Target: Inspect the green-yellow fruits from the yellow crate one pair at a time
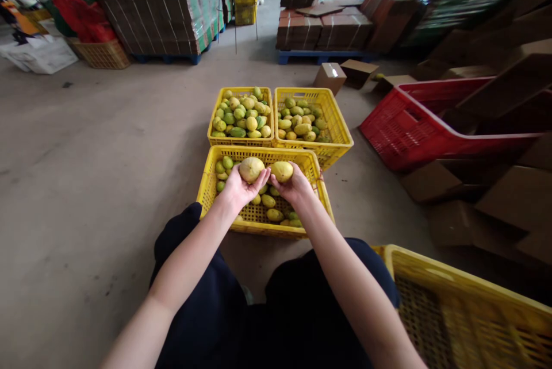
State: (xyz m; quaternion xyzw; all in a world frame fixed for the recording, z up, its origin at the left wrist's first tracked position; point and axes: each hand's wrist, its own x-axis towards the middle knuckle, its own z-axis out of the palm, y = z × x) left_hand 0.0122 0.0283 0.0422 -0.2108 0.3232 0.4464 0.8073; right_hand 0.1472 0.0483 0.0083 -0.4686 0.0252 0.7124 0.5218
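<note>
Each mango looks firm but easily bruised, light enough for one hand, with smooth skin that could slip; cupping it around the broad middle seems the safest hold. The left hand [239, 189] is closed around a pale yellow-green mango [251, 169], and the right hand [295, 186] grips a yellower mango [282, 170], both held above the near yellow crate [207, 188], which is partly filled with fruit, on the concrete floor [86, 156].

— What sits beyond the near crate?

— Two yellow crates [242, 116] [317, 122] of green and yellow fruit, side by side on the concrete floor [107, 145].

— And to the right?

— A tilted red crate [414, 127] among flattened cartons [513, 196], with wrapped cardboard stacks [164, 1] behind.
</note>
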